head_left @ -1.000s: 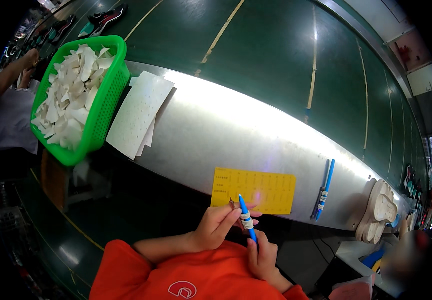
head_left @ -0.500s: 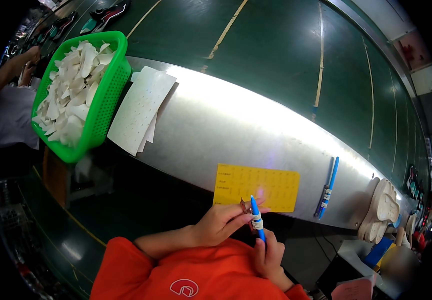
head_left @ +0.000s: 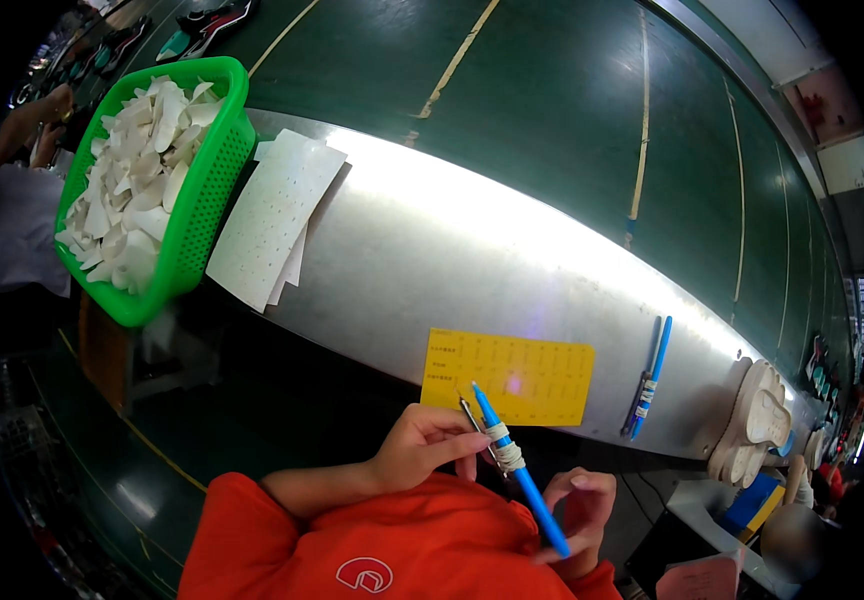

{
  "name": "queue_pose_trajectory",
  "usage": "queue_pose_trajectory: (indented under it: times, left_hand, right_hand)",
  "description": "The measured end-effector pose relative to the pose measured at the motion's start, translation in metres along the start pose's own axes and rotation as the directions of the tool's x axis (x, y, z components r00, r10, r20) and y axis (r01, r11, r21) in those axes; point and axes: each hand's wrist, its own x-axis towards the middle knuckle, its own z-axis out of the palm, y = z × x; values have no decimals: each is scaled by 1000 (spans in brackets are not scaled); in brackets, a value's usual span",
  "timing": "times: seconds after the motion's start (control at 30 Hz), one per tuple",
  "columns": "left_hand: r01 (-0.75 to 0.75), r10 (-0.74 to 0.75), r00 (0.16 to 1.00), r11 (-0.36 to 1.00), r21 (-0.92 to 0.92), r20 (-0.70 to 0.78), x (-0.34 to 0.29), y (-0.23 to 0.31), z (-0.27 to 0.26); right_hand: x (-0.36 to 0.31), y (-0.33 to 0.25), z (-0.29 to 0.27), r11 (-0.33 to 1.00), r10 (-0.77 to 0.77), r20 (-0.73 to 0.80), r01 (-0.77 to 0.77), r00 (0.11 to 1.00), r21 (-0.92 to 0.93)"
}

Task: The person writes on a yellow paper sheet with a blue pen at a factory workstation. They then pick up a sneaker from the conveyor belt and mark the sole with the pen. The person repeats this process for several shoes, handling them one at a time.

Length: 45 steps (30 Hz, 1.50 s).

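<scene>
My left hand (head_left: 426, 448) is closed on a blue pen (head_left: 526, 487) with a whitish band wound round its middle. A thin, pointed metal piece (head_left: 467, 408) lies alongside the pen under the band. The pen slants with its tip up and to the left. My right hand (head_left: 584, 508) is beside the pen's lower end, its fingers loosely curled and apart; whether it touches the pen is hard to see. Just beyond my left hand lies a yellow printed card (head_left: 508, 378) on the metal table (head_left: 402, 260).
A second banded blue pen (head_left: 658, 375) lies right of the card, with pale shoe soles (head_left: 752, 420) farther right. White sheets (head_left: 277, 215) rest at the table's left end. A green basket (head_left: 192, 190) of white cut pieces stands beside them. A green surface (head_left: 552, 110) stretches beyond the table.
The pen's exposed length has grown as my right hand moved right and loosened from its lower part. My left hand has shifted slightly left, and the metal piece now shows alongside the pen.
</scene>
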Motion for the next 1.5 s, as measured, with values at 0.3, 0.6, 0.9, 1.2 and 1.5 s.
queue_pose_trajectory:
  times: [0.3, 0.6, 0.9, 1.2, 1.5]
  left_hand:
    - [146, -146, 989, 989, 32, -3, 1, -3, 10]
    - [-534, 546, 726, 65, 843, 417, -13, 36, 19]
    - [-281, 76, 944, 693, 664, 320, 7, 11, 16]
    - [-164, 1, 964, 792, 588, 266, 9, 10, 12]
    - [-336, 386, 907, 422, 842, 169, 23, 22, 1]
  right_hand:
    - [32, 6, 9, 653, -216, 88, 211, 972, -727]
    - [16, 7, 10, 813, -337, -349, 84, 874, -576]
    - [25, -8, 26, 957, 261, -512, -290, 819, 24]
    - [31, 3, 19, 978, 141, -383, -189, 913, -90]
    - [44, 11, 8, 953, 298, -392, -293, 870, 76]
